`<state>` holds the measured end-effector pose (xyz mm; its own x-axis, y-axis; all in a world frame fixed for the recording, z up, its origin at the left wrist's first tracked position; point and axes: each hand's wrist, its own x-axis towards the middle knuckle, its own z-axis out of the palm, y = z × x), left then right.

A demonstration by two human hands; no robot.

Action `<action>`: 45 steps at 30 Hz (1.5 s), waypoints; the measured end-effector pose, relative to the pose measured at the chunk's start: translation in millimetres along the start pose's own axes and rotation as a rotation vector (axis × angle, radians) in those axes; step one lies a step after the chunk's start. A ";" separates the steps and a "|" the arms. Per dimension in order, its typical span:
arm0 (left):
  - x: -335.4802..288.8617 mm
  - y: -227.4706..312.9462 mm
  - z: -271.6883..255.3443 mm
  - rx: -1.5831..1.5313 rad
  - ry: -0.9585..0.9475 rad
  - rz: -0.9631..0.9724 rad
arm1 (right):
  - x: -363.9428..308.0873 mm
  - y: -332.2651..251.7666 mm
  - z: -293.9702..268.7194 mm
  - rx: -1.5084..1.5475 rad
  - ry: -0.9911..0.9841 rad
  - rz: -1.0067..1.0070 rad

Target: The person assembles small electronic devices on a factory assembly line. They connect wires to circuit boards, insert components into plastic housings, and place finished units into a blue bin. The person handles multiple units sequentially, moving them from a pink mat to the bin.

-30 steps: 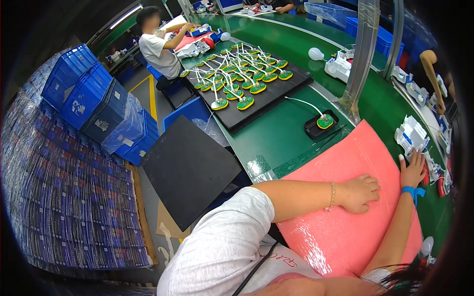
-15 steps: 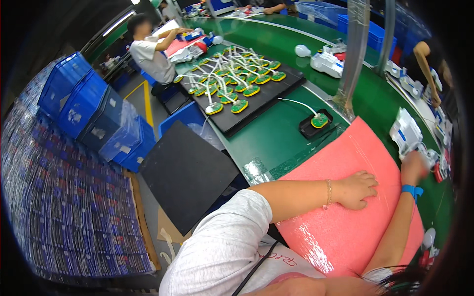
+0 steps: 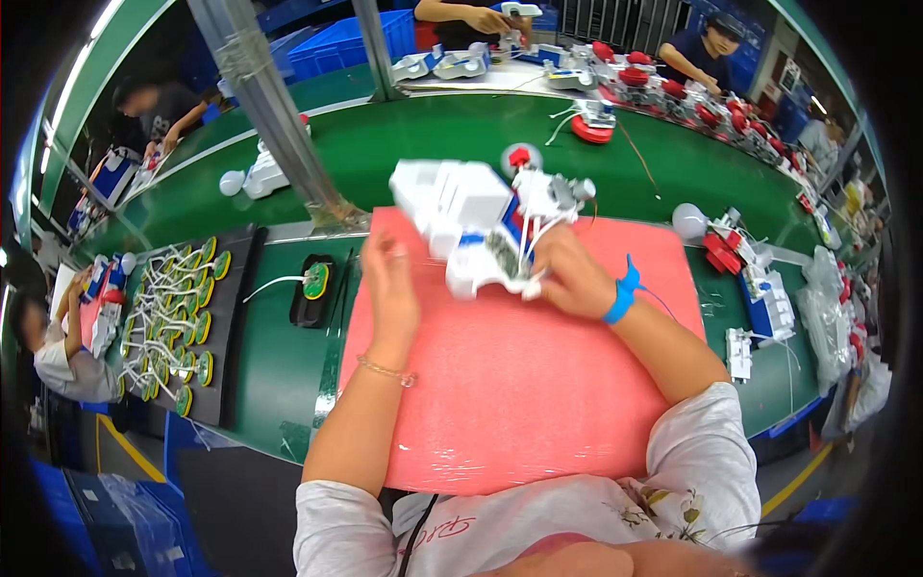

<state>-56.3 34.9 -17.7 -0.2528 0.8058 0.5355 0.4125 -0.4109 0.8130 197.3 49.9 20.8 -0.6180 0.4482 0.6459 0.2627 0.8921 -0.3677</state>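
One white plastic housing (image 3: 473, 204) is pinched at its near right edge by the right hand (image 3: 569, 276), over the far part of the pink mat (image 3: 529, 385), while the left hand (image 3: 392, 288), blurred and loosely spread, is just left of it.

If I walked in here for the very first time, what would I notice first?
Probably the big pink mat, bright in the middle. Over its far edge, the right hand holds a white plastic housing with blue parts, the open left hand beside it. Off to the left, yellow-rimmed green circuit boards crowd a black board.
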 end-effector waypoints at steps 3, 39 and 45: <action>12.0 12.0 -13.7 -0.429 0.157 -0.186 | -20.1 -23.6 -2.5 0.067 -0.144 -0.030; 2.0 21.6 -12.4 -0.705 -0.687 -0.817 | -17.5 33.8 12.5 1.144 -0.162 0.845; -0.9 40.2 -0.5 -0.427 -0.608 -0.775 | -24.9 143.0 -27.2 -0.298 0.420 0.790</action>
<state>-39.9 17.5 14.6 0.2128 0.9394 -0.2688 -0.0429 0.2838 0.9579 270.4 167.8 -29.7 0.1222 0.8618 0.4924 0.7058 0.2734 -0.6536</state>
